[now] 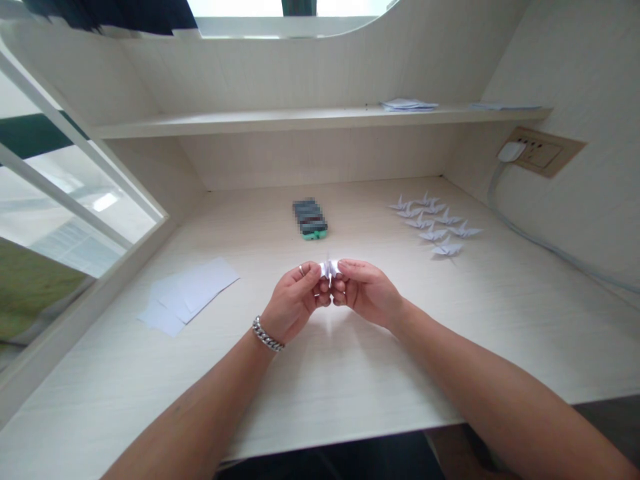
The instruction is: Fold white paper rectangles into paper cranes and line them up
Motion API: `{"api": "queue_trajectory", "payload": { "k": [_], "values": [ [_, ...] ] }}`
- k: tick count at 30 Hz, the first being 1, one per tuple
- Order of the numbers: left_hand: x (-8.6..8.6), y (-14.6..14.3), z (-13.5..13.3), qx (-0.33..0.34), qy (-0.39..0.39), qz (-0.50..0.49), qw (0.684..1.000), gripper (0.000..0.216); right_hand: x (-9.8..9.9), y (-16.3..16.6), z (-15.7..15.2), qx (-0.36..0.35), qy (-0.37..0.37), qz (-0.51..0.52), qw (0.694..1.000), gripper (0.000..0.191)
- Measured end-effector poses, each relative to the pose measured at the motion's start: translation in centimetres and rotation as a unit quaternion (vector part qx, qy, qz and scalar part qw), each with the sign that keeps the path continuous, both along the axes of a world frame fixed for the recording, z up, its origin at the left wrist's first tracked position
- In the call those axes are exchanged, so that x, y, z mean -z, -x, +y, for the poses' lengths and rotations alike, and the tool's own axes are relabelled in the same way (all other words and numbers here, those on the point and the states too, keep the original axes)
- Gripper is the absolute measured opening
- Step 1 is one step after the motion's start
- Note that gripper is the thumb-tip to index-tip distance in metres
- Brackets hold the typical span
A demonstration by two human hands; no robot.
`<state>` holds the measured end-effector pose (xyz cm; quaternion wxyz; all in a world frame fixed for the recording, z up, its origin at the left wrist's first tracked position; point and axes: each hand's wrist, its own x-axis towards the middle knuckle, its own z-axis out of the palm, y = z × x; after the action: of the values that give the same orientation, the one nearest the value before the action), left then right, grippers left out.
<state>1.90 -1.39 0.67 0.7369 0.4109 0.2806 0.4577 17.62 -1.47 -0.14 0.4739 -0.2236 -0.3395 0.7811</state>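
Note:
Between my two hands, over the middle of the desk, is a small folded white paper crane (329, 269). My left hand (296, 293), with a ring and a chain bracelet at the wrist, pinches its left side between thumb and fingers. On the other side my right hand (367, 287) pinches the right wing the same way. The fingertips of both hands nearly meet below the paper and hide part of it. Several finished white paper cranes (433, 220) stand in a group to the right, beyond my right hand.
Loose white paper sheets (193, 293) lie at the left. A pixelated dark object with a green end (311, 219) rests behind my hands. Above runs a shelf (250, 124) carrying papers (409, 105). A plug (511, 152) sits in the wall socket, its cable (540, 245) trailing along the right.

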Motion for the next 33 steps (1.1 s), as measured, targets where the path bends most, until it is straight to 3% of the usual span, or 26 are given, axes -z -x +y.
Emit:
{"api": "queue_trajectory", "payload": {
  "k": [7, 12, 19, 26, 33],
  "values": [
    [0.01, 0.29, 0.19, 0.012, 0.0, 0.007, 1.0, 0.025, -0.22, -0.05, -0.07, 0.008, -0.012, -0.021, 1.0, 0.023],
    [-0.19, 0.51, 0.35, 0.035, 0.008, 0.075, 0.997, 0.028, -0.16, -0.31, 0.0, 0.014, -0.04, -0.093, 0.995, 0.026],
    [0.16, 0.57, 0.46, 0.045, -0.01, 0.116, 0.992, 0.032, 0.08, -0.8, 0.13, -0.023, -0.051, -0.157, 0.986, 0.026],
    [0.21, 0.36, 0.29, 0.055, 0.005, 0.037, 0.998, 0.031, -0.23, -0.45, -0.08, -0.04, -0.017, -0.043, 0.998, 0.022],
    [0.31, 0.11, 0.0, 0.043, 0.007, -0.006, 0.999, 0.028, -0.2, -0.02, -0.13, -0.027, -0.02, 0.0, 0.999, 0.022]
  ]
}}
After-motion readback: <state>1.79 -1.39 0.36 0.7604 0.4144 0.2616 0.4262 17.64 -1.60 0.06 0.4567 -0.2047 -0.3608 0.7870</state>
